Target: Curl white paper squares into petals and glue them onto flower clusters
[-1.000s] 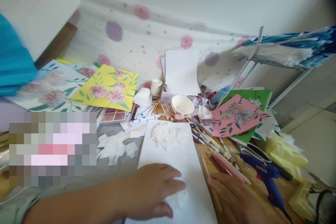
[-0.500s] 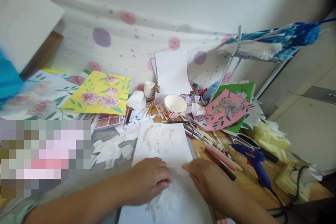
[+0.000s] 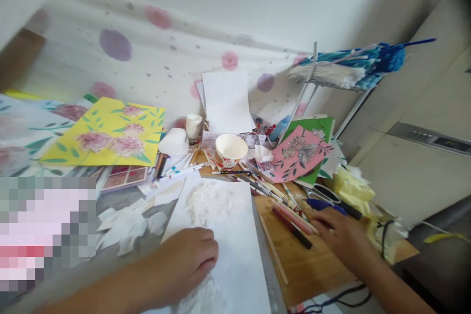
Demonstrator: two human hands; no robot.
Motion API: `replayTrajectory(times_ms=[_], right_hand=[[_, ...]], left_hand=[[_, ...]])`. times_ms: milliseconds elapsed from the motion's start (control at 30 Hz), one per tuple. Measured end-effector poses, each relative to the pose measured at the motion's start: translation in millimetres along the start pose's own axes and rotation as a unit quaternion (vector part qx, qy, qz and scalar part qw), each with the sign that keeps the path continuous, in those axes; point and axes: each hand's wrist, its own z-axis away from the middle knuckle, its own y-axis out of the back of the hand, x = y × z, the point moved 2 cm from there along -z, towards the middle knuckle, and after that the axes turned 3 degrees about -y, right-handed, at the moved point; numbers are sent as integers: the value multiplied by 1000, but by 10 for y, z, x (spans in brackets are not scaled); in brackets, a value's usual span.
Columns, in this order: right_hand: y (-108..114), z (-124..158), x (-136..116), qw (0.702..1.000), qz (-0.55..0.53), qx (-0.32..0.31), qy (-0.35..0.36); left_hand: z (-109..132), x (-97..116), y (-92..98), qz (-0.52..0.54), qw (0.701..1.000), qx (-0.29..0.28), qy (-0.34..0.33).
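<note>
My left hand (image 3: 196, 257) is closed, its fingers curled over the left part of a white sheet (image 3: 243, 250). What those fingers hold, if anything, is hidden. Rough white petal-like clumps (image 3: 213, 203) cover the sheet's upper part, and a second whitish patch (image 3: 206, 297) shows below my hand. To the right, my right hand (image 3: 338, 235) has its fingers bent round a blue hot glue gun (image 3: 326, 205). The gun's handle is covered by the hand. Pink and dark markers (image 3: 294, 223) lie just left of it.
Torn white paper pieces (image 3: 125, 225) lie left of the sheet. Behind it stands a paper bowl (image 3: 231, 151) amid pens and brushes. Scissors (image 3: 326, 194) lie near the gun. Flower pictures on yellow card (image 3: 106, 132) and pink card (image 3: 300, 152) flank the back.
My right hand has left the sheet and moved right onto the glue gun. My left hand stays over the sheet. The view has turned to the right.
</note>
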Motion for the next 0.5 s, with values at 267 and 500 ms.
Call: replayTrajectory(times_ms=[267, 500], right_hand=[[-41, 32, 839, 973, -6, 62, -222], [-80, -108, 842, 955, -83, 107, -263]], left_hand=[[21, 16, -38, 50, 998, -23, 24], [33, 92, 35, 28, 999, -41, 0]])
